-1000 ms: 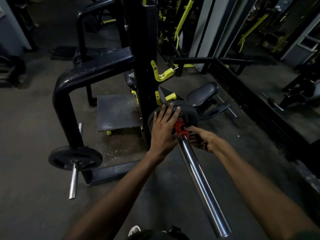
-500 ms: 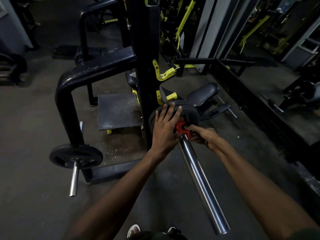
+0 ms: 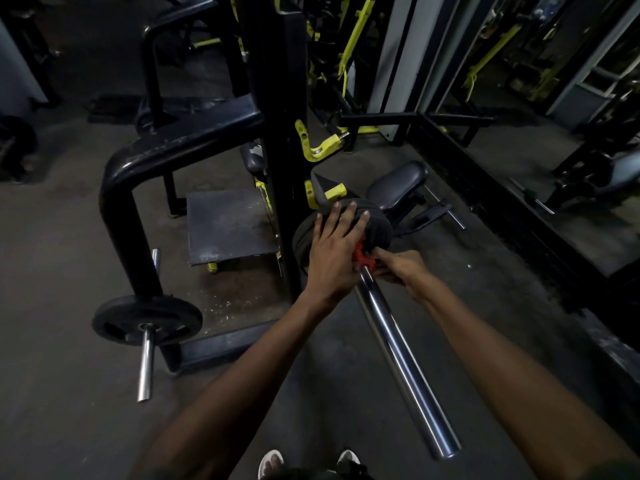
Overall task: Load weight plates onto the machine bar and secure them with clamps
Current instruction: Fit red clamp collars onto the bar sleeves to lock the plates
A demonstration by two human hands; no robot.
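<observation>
Frame centre: plates (image 3: 381,226) already on bar (image 3: 398,344). Left hand (image 3: 334,256) flat, fingers straight, bracing plates; right hand (image 3: 398,268) pinches red clamp (image 3: 363,255) against them. Locking apparently remains.

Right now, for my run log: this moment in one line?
left hand: flat on weight plates | right hand: pinching red clamp | bar: loaded

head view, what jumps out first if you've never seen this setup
The red clamp at mid-frame stands out, seated on the chrome bar against the black weight plates. The left hand lies flat on the plates while the right hand pinches the clamp. At lower left, another plate sits on a shorter bar.
</observation>
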